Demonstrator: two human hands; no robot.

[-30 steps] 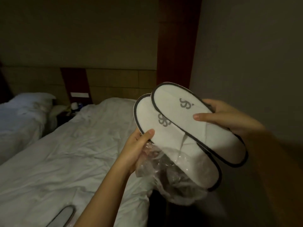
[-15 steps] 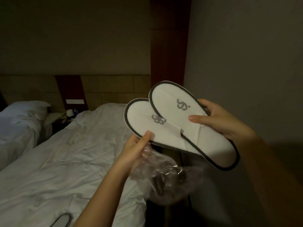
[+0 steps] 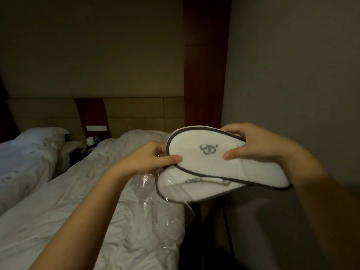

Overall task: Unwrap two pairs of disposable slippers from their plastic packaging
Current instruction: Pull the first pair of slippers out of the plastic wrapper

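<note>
Two white slippers with dark grey trim and a grey logo are held in front of me over the bed's right edge. The upper slipper point(image 3: 218, 162) lies across the lower slipper point(image 3: 187, 191). My right hand point(image 3: 251, 143) grips the upper slipper at its far right side, thumb on top. My left hand point(image 3: 150, 157) pinches the slippers' left end, thumb on the upper one. Clear plastic wrapping point(image 3: 152, 195) hangs below my left hand, partly over the lower slipper and down onto the bed.
A bed with a rumpled white duvet point(image 3: 78, 211) fills the lower left. A second bed with a pillow point(image 3: 39, 137) stands at far left, a dark nightstand with small items point(image 3: 87, 147) between them. A grey wall point(image 3: 292, 94) rises on the right.
The slippers have swung from upright to lying almost flat. My left hand moved up and now pinches their left end. The wrapping trails lower, onto the bed.
</note>
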